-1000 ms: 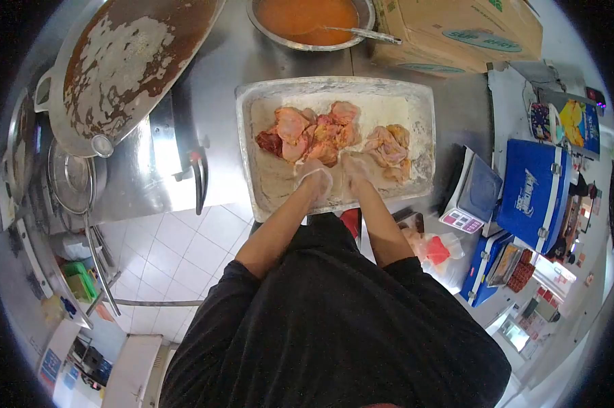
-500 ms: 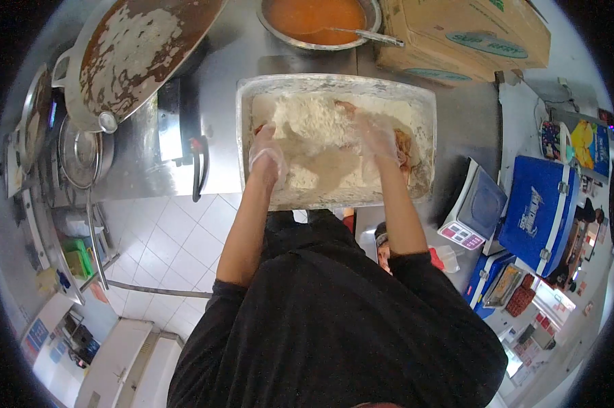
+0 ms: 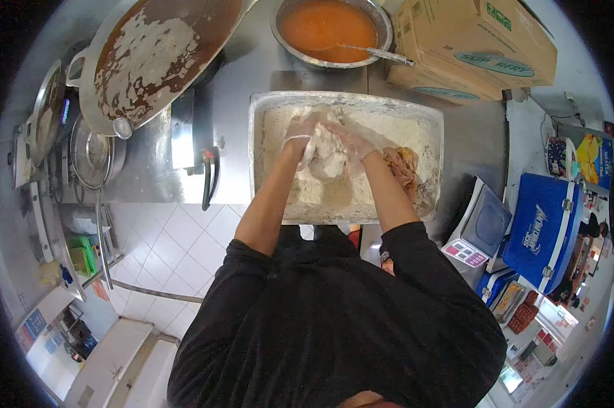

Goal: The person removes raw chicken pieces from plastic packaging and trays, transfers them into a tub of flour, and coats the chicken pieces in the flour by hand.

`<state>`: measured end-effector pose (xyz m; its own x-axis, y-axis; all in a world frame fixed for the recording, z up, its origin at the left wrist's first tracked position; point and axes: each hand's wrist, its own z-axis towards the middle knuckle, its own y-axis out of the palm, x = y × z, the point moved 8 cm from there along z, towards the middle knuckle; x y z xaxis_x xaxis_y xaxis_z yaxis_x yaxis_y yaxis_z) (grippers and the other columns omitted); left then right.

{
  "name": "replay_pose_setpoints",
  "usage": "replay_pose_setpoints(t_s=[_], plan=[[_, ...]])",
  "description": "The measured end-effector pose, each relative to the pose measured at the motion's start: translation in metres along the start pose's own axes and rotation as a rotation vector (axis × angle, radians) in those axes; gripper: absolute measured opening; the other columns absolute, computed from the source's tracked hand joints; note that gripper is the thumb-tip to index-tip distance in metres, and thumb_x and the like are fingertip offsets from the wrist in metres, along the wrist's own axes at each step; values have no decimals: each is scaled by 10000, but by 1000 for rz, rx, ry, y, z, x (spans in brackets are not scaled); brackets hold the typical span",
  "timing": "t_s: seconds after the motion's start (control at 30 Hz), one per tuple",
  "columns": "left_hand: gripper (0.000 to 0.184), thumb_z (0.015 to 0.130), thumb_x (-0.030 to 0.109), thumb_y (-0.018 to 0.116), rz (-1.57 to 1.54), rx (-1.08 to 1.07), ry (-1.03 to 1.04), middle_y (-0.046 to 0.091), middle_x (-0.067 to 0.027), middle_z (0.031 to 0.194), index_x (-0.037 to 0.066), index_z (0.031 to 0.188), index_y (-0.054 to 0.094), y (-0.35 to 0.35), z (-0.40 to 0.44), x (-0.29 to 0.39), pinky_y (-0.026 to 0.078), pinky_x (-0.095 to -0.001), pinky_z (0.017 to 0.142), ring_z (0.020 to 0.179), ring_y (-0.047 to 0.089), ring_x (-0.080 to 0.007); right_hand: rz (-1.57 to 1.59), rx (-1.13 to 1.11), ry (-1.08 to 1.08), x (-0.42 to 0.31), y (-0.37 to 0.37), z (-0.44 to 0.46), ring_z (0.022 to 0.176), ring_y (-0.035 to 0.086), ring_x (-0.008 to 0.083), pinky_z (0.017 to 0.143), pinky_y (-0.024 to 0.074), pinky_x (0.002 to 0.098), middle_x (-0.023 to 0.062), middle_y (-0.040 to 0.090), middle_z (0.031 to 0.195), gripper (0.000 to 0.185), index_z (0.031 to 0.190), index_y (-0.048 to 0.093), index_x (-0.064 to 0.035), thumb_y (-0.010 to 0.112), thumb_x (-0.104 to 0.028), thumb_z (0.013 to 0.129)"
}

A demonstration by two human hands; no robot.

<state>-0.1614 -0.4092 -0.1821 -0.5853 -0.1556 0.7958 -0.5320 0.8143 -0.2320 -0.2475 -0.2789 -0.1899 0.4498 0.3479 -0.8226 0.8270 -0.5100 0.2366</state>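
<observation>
A metal tray (image 3: 440, 136) of flour (image 3: 395, 126) lies before me. My left hand (image 3: 300, 138) and my right hand (image 3: 356, 144), both in clear plastic gloves, press from either side on a flour-coated piece of meat (image 3: 326, 158). It is white with flour and held just above the tray's floor, so its exact cut is hard to make out. Fingers of both hands curl round its far side and are partly hidden. To the right of my right wrist lie uncoated, brownish raw meat pieces (image 3: 403, 166), apart from the hands.
A bowl of orange liquid (image 3: 331, 30) with a ladle (image 3: 382, 54) stands behind the tray. Cardboard boxes (image 3: 470, 51) are at back right, a scale (image 3: 480, 217) and blue cooler (image 3: 541, 221) to the right. At left are a large pot of dark liquid (image 3: 144, 61) and a strainer (image 3: 91, 153).
My hands have come together from opposite sides of the tray and now hold a floured piece between them. The view has shifted slightly, so the tray appears lower.
</observation>
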Motion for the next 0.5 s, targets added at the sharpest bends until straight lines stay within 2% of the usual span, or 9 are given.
replay_pose_setpoints(t_s=[0.03, 0.13, 0.2, 0.27, 0.3, 0.37, 0.4, 0.47, 0.5], plan=[[864, 848, 593, 596, 29, -3, 71, 437, -234, 1471, -70, 1388, 466, 1, 1, 9, 460, -419, 995, 1239, 555, -339, -33, -3, -92, 4, -6, 11, 1282, 514, 273, 1146, 291, 372, 156, 547, 1397, 669, 1453, 447, -76, 604, -460, 927], [815, 866, 587, 588, 358, 46, 54, 469, -238, 1445, -34, 1385, 486, -12, -22, 41, 453, -426, 1007, 1272, 526, -356, -623, 172, -233, 8, -12, 7, 1319, 465, 254, 1136, 341, 399, 167, 499, 1433, 543, 1333, 561, -44, 572, -423, 943], [736, 898, 553, 569, 703, -168, 231, 546, -226, 1362, -12, 1366, 515, -4, -29, 48, 471, -418, 981, 1232, 555, -337, -1021, 235, -259, 10, 4, -5, 1226, 544, 277, 1120, 356, 411, 208, 547, 1358, 578, 1333, 542, -16, 556, -438, 940], [652, 932, 510, 540, 1002, -228, 418, 610, -207, 1270, 8, 1349, 540, -16, -50, 45, 485, -407, 953, 1171, 587, -303, -1182, 99, -170, -1, 15, -13, 1156, 603, 317, 1104, 364, 430, 232, 588, 1301, 624, 1354, 506, 0, 541, -461, 935], [609, 951, 482, 521, 1128, -178, 520, 635, -194, 1219, 16, 1341, 550, -28, -72, 44, 490, -399, 937, 1129, 605, -278, -1262, 53, -147, -13, 12, -21, 1176, 584, 315, 1113, 347, 430, 225, 572, 1318, 616, 1361, 501, -8, 538, -455, 939], [569, 977, 459, 485, 1007, -30, 578, 645, -171, 1198, 24, 1337, 558, -41, -77, 22, 488, -388, 934, 1087, 621, -255, -1245, 104, -119, -36, -12, -23, 1217, 547, 310, 1131, 312, 429, 213, 539, 1353, 601, 1376, 492, -25, 531, -444, 946], [571, 986, 462, 469, 757, 66, 531, 630, -161, 1228, 23, 1340, 555, -40, -59, -29, 480, -384, 948, 1086, 619, -256, -1201, 158, -109, -41, -23, -15, 1237, 528, 308, 1140, 294, 429, 207, 522, 1370, 594, 1383, 488, -33, 528, -438, 950], [647, 979, 520, 459, 86, -58, 103, 575, -155, 1324, 19, 1385, 509, -31, -69, -22, 430, -381, 1016, 1166, 579, -290, -1067, 204, -135, -30, -25, 11, 1278, 490, 304, 1158, 259, 428, 194, 490, 1405, 581, 1397, 479, -50, 521, -427, 957], [686, 975, 549, 454, -221, -14, -100, 547, -151, 1372, 17, 1407, 485, -27, -79, -18, 405, -379, 1051, 1205, 559, -307, -993, 205, -171, -23, -21, 22, 1298, 472, 301, 1166, 242, 428, 188, 473, 1422, 575, 1405, 474, -58, 517, -421, 961]])
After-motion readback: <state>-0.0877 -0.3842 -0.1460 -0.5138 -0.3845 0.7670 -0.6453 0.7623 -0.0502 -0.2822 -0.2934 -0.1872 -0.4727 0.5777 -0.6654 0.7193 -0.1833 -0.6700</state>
